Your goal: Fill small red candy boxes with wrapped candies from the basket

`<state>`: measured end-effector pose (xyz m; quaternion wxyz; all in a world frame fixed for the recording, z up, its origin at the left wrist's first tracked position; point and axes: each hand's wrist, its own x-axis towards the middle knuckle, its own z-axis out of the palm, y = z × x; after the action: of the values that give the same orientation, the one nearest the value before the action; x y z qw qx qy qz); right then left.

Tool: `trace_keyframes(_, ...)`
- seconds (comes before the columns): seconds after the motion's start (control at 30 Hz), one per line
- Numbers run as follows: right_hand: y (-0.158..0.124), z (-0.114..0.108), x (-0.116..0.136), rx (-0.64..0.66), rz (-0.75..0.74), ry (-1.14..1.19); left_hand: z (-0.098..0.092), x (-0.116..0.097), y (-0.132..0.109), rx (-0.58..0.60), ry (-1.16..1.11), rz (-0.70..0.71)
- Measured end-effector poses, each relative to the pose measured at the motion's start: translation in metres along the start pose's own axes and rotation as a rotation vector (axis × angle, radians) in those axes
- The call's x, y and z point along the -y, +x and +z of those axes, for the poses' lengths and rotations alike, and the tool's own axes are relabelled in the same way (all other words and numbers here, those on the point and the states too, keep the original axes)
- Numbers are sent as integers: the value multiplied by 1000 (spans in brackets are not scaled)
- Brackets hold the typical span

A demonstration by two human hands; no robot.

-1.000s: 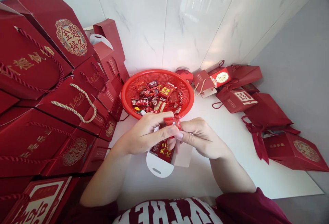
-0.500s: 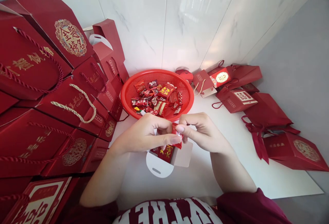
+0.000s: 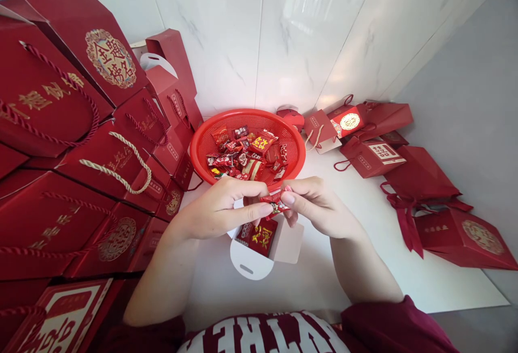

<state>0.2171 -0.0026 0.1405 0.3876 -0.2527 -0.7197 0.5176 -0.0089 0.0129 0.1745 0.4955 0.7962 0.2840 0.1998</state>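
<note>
The left hand point(image 3: 226, 207) and the right hand point(image 3: 324, 207) pinched a small red wrapped candy point(image 3: 275, 203) between them, the left thumb and fingers on its left end and the right ones on its right. The candy was above the far part of an open box point(image 3: 290, 244), whose white inner flaps lay spread to the near side and the right. In the box lay a red packet point(image 3: 264, 238) with gold lettering. Just beyond the hands stood a red plastic basket point(image 3: 299, 156) with assorted wrapped sweets point(image 3: 245, 153) inside. Red gift bags point(image 3: 101, 161) were stacked along the left, and more red cartons point(image 3: 431, 172) lined the right of the white table point(image 3: 364, 266).
</note>
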Motion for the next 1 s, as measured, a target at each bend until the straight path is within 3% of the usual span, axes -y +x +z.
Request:
trace_keyframes(0.27,0,7,3,-58,-135,-179,2,0,0,0,-33,-7)
trace_keyframes(0.47,0,6,2,26,-96,-91,-1,0,-1,30,-64,27)
trace_keyframes(0.7,4,4,7,116,-157,-143,-1,-1,1,73,81,145)
trace_keyframes(0.87,1,-4,11,90,-92,-445,0,-1,-1,-74,184,-29)
trace_keyframes(1.0,-1,-5,8,183,-19,-615,-6,3,-4,-205,220,-111)
